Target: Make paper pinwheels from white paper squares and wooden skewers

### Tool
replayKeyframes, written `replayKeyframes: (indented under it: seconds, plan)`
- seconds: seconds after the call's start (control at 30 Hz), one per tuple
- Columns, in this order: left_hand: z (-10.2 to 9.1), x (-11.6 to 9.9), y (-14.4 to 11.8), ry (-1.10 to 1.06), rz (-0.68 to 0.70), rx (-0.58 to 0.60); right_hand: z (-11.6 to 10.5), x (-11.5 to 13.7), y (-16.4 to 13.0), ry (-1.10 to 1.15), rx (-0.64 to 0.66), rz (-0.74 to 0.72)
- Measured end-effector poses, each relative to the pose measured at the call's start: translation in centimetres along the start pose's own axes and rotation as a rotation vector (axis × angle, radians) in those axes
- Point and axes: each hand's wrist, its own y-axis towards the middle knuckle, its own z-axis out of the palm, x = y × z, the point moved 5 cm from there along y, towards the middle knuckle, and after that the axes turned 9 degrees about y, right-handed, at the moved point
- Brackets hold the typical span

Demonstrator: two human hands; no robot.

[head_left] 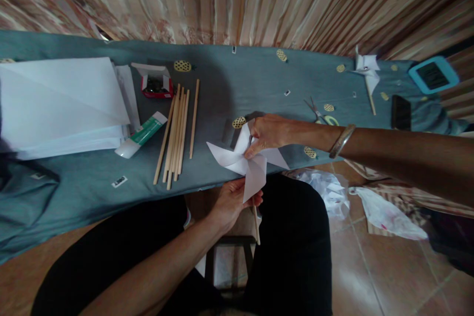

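Note:
A white paper pinwheel [255, 173] is held between my hands above my lap, at the table's front edge. Its wooden stick [256, 224] points down toward me. My left hand [235, 202] is closed around the stick just below the blades, its fingers partly behind the paper. At the pinwheel's centre, my right hand [268, 133] presses with the thumb on the front and the fingers at the back of a blade. The thumb covers the centre, so any pin there is hidden. Nearest on the table are several loose wooden sticks [177, 133].
A stack of white paper [62, 103], a glue tube [142, 133] and an open red-and-white box [157, 86] lie left. Right are scissors [328, 119], another pinwheel [368, 71], a phone [401, 112] and a blue-framed device [433, 75]. Plastic bags [392, 215] lie below on the right.

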Motion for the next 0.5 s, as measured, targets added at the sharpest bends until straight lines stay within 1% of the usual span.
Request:
replayKeyframes:
  seconds: [0.5]
  plan:
    - [0.16,-0.10,-0.05,0.007,0.001,0.019,0.32,-0.61,0.28,0.005,0.010,0.039]
